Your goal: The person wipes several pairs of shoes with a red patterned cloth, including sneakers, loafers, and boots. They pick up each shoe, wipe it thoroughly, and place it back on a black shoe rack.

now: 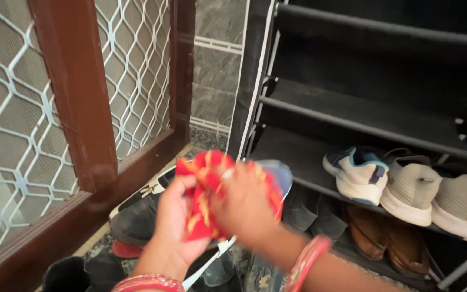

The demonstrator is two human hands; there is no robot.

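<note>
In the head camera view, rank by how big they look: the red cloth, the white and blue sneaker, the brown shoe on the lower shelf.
1. Red cloth, bunched in both hands, though it is nearest the camera, so that inflates it.
2. White and blue sneaker.
3. Brown shoe, partly hidden under the shelf, so its rank against the sneaker is unsure.

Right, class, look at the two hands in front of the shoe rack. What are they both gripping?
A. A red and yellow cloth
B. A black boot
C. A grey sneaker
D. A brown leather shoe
A: the left hand and the right hand both close their grip on a bunched red and yellow cloth, while the grey sneakers and the brown shoes sit untouched on the shoe rack.
</note>
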